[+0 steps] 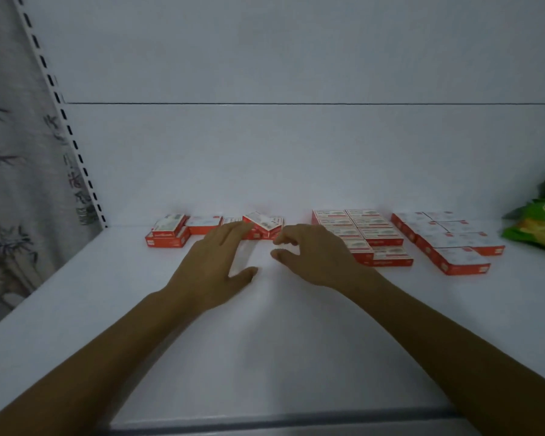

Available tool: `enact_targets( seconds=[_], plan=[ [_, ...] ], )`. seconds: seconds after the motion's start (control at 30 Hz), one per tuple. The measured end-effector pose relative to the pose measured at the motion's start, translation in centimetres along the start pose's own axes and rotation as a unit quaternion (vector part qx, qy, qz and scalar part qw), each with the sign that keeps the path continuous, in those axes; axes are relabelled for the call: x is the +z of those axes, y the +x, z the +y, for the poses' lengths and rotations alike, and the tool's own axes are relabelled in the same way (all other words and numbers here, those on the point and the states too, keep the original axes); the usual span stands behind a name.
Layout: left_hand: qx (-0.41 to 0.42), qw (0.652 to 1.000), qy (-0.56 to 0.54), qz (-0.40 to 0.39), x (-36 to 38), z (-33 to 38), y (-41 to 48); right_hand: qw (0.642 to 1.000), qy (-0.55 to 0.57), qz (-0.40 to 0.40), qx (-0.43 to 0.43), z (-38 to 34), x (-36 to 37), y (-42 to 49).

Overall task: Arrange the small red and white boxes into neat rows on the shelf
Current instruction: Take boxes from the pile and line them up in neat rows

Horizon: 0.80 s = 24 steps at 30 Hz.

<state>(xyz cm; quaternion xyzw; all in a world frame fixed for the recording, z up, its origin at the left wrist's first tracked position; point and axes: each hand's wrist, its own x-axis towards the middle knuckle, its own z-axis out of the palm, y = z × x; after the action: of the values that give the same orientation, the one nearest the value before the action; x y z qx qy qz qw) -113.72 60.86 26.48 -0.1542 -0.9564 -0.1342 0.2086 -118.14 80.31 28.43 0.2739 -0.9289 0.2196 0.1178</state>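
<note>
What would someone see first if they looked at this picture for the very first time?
Probably the two bare arms reaching in from below, with the left hand and right hand close together beside a jumbled heap of red and white boxes at the back of the white shelf. Next come the tidy blocks of boxes to their right, and a bright green packet at the far right edge.

I'd call the shelf (pixel 107 309) smooth matt white painted metal; the small boxes (pixel 378 234) look like printed cardboard, faintly shiny. Green bags (pixel 535 228) are glossy plastic, curtain (pixel 19 184) is soft printed cloth.
</note>
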Motion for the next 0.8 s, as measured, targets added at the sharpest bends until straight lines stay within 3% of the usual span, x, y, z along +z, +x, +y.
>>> enact_targets(
  seconds=[0.23,0.4,0.57,0.8],
  plan=[
    [0.043,0.999,0.005,-0.015,-1.0,-4.6,-1.3,0.999,0.003,0.036,0.014,-2.6,3.3,3.4],
    [0.071,0.997,-0.020,-0.007,-0.4,-5.3,-0.7,0.979,-0.047,0.199,0.008,-2.3,4.5,4.0],
    [0.087,0.995,-0.046,-0.009,0.4,-6.0,-0.3,0.994,-0.058,0.075,0.056,-0.7,5.9,3.7],
    [0.069,0.995,-0.066,0.001,0.6,-6.2,-0.2,0.981,-0.080,0.177,-0.001,-0.7,6.1,3.7]
  ],
)
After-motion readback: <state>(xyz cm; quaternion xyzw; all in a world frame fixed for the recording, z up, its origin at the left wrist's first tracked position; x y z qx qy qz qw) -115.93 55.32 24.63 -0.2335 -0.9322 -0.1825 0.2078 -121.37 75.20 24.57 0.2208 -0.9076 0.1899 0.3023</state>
